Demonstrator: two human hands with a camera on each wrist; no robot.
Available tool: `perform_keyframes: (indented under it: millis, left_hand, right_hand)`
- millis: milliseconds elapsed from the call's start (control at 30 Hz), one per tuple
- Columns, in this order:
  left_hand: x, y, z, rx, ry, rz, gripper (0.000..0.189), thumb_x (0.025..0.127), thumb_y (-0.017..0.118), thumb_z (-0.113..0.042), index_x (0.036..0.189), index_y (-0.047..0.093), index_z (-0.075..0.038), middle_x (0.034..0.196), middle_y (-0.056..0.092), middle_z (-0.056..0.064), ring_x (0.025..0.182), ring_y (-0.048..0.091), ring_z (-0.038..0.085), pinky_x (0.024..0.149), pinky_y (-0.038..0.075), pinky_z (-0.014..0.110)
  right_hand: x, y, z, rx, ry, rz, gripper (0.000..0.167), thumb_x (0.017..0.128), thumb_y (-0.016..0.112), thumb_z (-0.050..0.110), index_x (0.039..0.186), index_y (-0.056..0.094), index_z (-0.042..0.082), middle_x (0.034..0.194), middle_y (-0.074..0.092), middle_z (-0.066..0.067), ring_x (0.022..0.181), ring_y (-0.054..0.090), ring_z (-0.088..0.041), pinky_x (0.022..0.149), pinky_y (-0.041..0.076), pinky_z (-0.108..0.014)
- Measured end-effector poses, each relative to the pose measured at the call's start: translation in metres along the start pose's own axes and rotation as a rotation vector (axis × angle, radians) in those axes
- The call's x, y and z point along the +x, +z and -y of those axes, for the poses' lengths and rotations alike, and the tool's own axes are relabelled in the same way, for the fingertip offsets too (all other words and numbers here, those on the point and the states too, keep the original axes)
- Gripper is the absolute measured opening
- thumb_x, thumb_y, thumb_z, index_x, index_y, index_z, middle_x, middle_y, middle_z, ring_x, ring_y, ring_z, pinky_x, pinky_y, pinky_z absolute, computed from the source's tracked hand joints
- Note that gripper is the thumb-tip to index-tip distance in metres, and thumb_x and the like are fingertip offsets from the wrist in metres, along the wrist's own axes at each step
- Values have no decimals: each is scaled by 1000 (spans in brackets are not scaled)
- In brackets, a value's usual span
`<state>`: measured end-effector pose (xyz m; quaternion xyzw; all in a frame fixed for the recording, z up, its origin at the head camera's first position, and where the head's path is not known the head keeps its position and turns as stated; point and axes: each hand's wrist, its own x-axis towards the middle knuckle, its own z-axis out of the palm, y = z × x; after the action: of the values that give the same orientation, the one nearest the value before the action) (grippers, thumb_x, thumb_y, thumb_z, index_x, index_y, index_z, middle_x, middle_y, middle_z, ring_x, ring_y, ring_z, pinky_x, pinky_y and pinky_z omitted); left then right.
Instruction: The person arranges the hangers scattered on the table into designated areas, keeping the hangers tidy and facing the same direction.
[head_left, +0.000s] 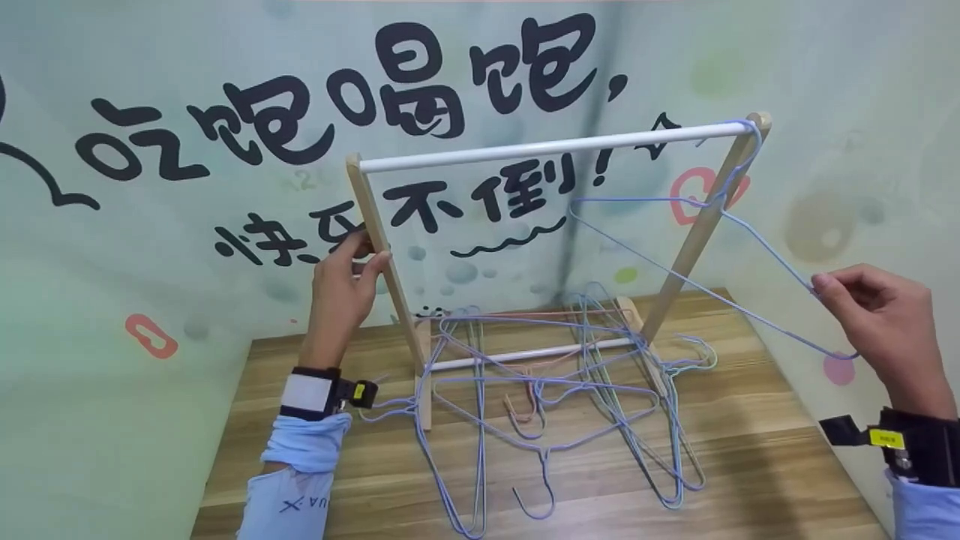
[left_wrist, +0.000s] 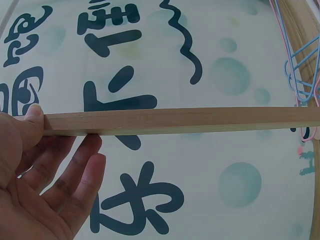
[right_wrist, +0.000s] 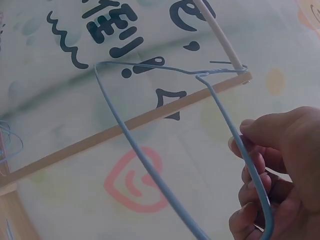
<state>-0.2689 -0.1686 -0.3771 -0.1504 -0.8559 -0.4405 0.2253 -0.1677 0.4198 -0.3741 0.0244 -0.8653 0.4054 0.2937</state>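
Rack (head_left: 691, 249) at centre could tip if tugged rightward; tangled hangers (head_left: 481, 420) at lower centre might snag if lifted. A blue hanger (right_wrist: 145, 162), hooked at the bar's (head_left: 555, 144) upper-right end, could slip if twisted by the right hand (head_left: 885, 315) pinching its wire; the left hand (head_left: 343, 289) pinches the left post (head_left: 372, 214).

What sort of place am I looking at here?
Probably a staged work corner: pale wall covering printed with big black characters, a wood-grain surface, and a rack with wire hangers.
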Motion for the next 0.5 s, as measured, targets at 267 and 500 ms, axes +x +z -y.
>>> perform_keyframes:
  millis: [267, 500]
  left_hand:
    - [0, 0, 0, -2, -10, 3, 36, 102, 64, -18, 134, 60, -1, 115, 69, 14, 98, 70, 27, 90, 58, 42]
    - [-1, 0, -2, -2, -2, -4, 38, 102, 64, -18, 135, 60, 0, 115, 69, 15, 98, 70, 26, 90, 57, 40]
  right_hand:
    - [-18, -3, -25, -34, 110, -71, 26, 100, 67, 15, 98, 69, -11, 82, 66, 9, 70, 53, -10, 63, 43, -10]
    - [-42, 8, -61, 99, 281, 15, 22, 101, 64, 11, 93, 68, -10, 68, 57, -2, 59, 46, -11, 48, 40, -16]
